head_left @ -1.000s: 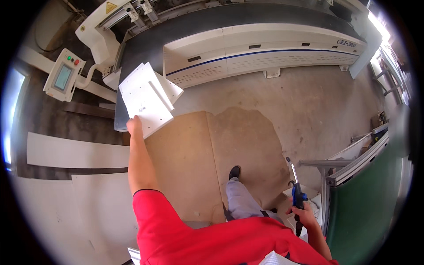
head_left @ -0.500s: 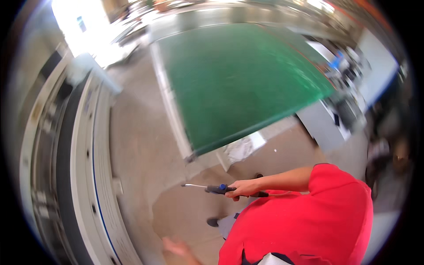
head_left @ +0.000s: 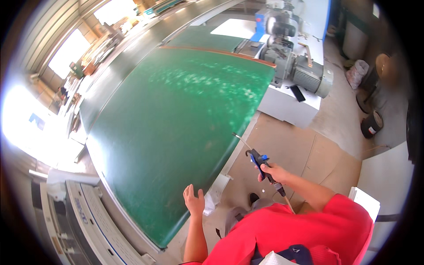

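Observation:
My right hand (head_left: 271, 171) is wrapped round an air blow gun (head_left: 257, 159), black and blue with a thin bent metal nozzle. A hose (head_left: 289, 204) trails from its lower end toward my red shirt. The nozzle tip lies over the near edge of a wide green conveyor belt (head_left: 168, 132). Empty, with fingers apart, my left hand (head_left: 194, 201) is held over the belt's near edge. I cannot tell whether it touches the belt. Pale dusty marks spread across the far right part of the belt.
A grey electric motor (head_left: 308, 76) with gearing stands right of the belt. Below it, a black phone (head_left: 297, 93) lies on a white machine cover (head_left: 287, 106). A long white machine housing (head_left: 95, 221) runs at lower left. On the right floor stands a black bucket (head_left: 372, 124).
My view has turned right, bringing the motor closer to centre. My left hand has risen from low by the floor to the belt edge. The blow gun now points up toward the belt.

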The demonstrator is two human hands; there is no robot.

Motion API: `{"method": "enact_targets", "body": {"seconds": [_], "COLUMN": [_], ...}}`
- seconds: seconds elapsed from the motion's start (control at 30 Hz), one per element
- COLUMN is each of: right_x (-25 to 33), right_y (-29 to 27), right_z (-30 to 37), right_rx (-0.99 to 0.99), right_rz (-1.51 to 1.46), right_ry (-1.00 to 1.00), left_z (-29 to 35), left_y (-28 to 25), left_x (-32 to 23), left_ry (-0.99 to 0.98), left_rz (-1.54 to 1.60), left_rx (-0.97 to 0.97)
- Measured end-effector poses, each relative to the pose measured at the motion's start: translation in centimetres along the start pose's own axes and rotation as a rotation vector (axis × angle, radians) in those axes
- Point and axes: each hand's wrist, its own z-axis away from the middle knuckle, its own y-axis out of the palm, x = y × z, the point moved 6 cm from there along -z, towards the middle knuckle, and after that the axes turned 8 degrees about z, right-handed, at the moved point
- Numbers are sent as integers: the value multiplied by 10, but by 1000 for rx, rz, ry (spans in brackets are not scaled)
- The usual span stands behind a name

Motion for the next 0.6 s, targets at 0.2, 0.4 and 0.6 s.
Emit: {"method": "enact_targets", "body": {"seconds": [0.2, 0.4, 0.6], "right_x": [34, 104, 185], "right_y": [-98, -208, -310], "right_z": [-26, -109, -211], "right_rx": [-153, -345, -370], "right_rz": [-23, -3, 223], "right_ry": [-48, -40, -67], "left_z": [-104, -203, -283], "left_y": [102, 166, 223], "left_x": [-27, -31, -40], "left_ry": [17, 46, -52], "left_rz": [18, -36, -4], "left_rx": [73, -39, -89]}}
